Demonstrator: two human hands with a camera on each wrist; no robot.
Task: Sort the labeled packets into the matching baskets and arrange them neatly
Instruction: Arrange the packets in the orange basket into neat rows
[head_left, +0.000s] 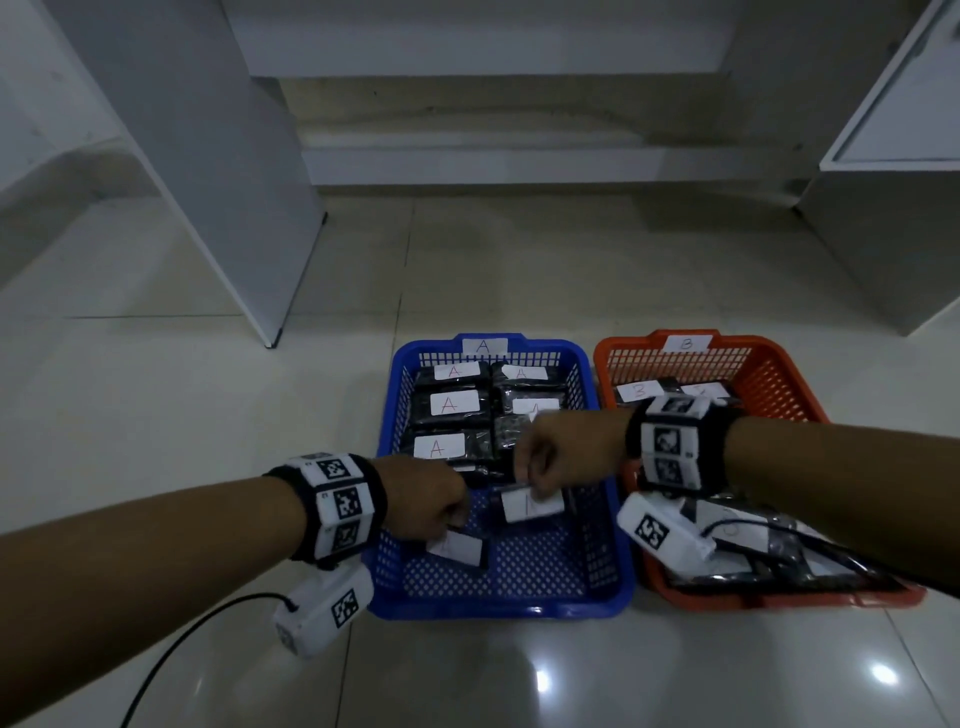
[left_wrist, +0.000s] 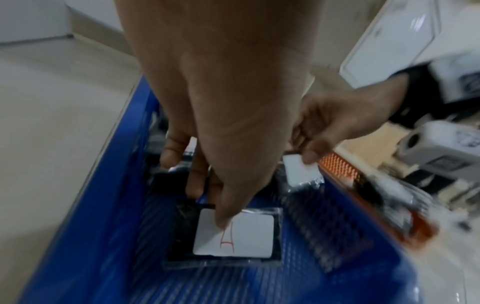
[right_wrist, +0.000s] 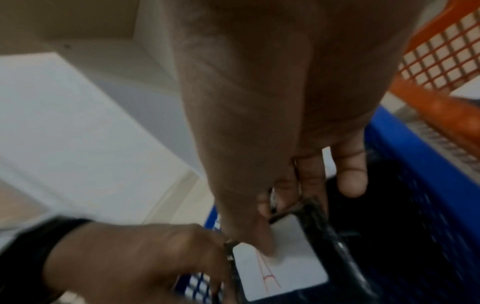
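The blue basket (head_left: 498, 605) marked A holds several black packets with white A labels in rows at its back. My left hand (head_left: 457, 525) pinches one A packet (head_left: 460, 548) low over the basket's front left; in the left wrist view the thumb of that hand (left_wrist: 207, 205) presses its label (left_wrist: 246, 236). My right hand (head_left: 535, 488) pinches a second packet (head_left: 532, 506) just right of it; the right wrist view shows this hand (right_wrist: 283, 222) on that packet's red A label (right_wrist: 285, 271). The orange basket (head_left: 779, 597) marked B holds B packets, partly hidden by my right forearm.
Both baskets stand side by side on a glossy tiled floor (head_left: 208, 415). A white panel (head_left: 218, 208) rises at the back left and a white cabinet (head_left: 883, 234) at the right. A black cable (head_left: 171, 660) trails from my left wrist camera.
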